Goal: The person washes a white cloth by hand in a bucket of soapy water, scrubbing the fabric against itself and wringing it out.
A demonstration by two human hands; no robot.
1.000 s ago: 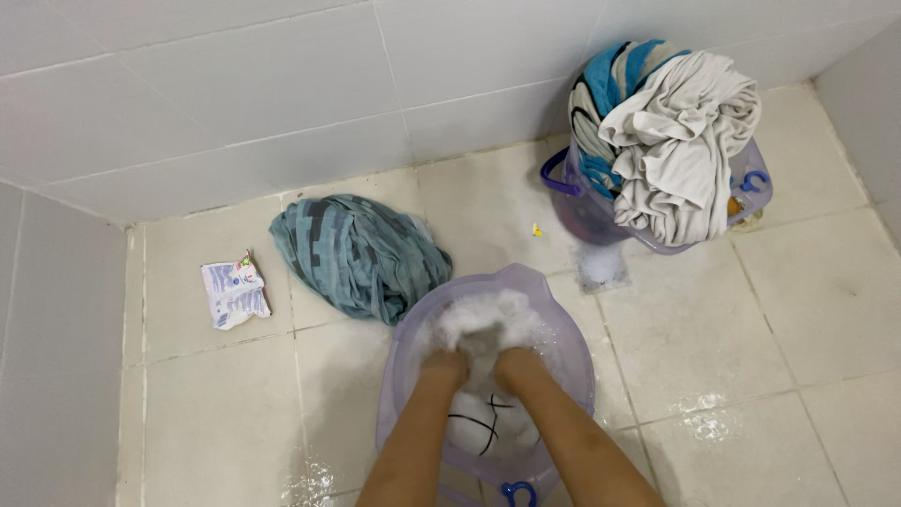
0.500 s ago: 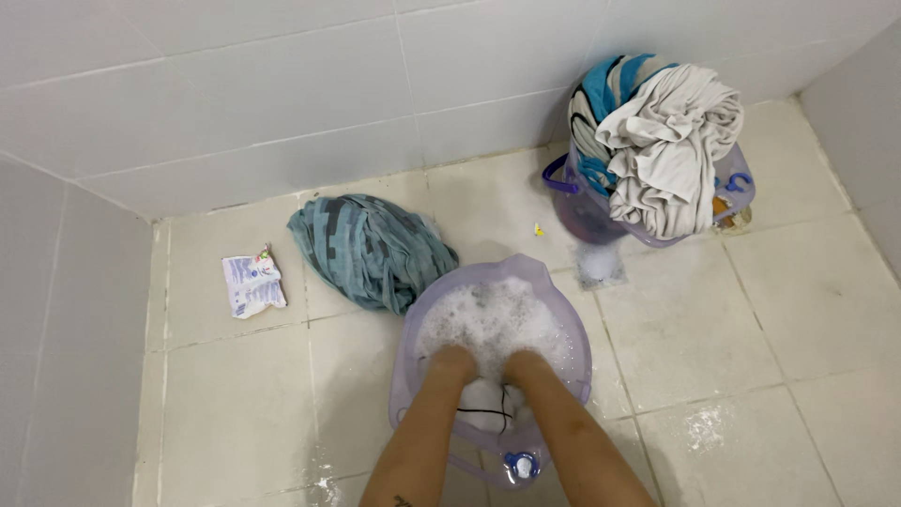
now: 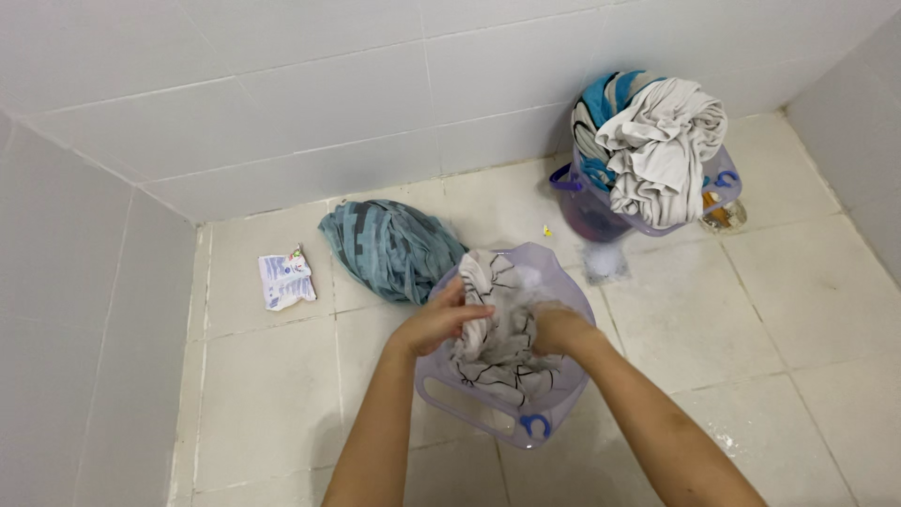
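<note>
Head view: both forearms reach forward and down into a translucent purple wash basin [image 3: 449,394] on the tiled floor [image 3: 272,394], where the left hand [image 3: 441,319], wrist bent inward, has its fingers clenched around a raised fold of a wet white garment with black line markings [image 3: 497,352], and the right hand [image 3: 556,327], lower in the basin and partly covered in suds, is closed on the same cloth. A crumpled teal striped cloth [image 3: 389,249] lies just beside the basin's far left rim, a small white sachet [image 3: 286,279] lies further left, and a purple basket [image 3: 601,221] heaped with laundry stands well apart by the wall.
</note>
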